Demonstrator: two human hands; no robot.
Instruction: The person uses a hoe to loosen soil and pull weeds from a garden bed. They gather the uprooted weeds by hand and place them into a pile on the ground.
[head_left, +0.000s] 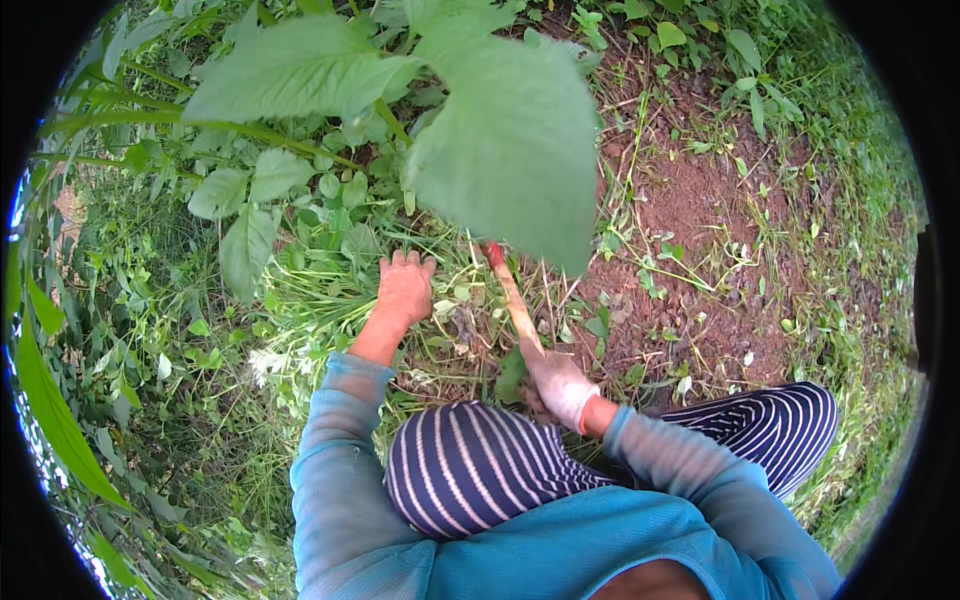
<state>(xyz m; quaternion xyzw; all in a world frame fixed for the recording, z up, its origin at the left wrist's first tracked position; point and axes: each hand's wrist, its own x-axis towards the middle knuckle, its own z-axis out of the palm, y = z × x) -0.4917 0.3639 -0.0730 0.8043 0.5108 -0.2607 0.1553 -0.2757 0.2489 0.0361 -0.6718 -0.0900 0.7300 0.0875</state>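
My bare left hand (406, 286) rests back-up on a heap of cut-looking green weeds (330, 289). Its fingers curl downward, so whether stems are held under the palm is hidden. In a light, soiled glove, my right hand (557, 384) grips the wooden handle (515, 300) of a hand tool. That handle slants up and away, with a red section at its far end. A large green leaf (510, 150) hangs close to the camera and hides the tool's head.
Bare reddish soil (697, 217) with scattered plant scraps lies to the right. Leafy stems (225, 127) lean in from the upper left. White flowers (274, 364) stand beside my left forearm. My knees in striped trousers (465, 465) are bent close to the ground.
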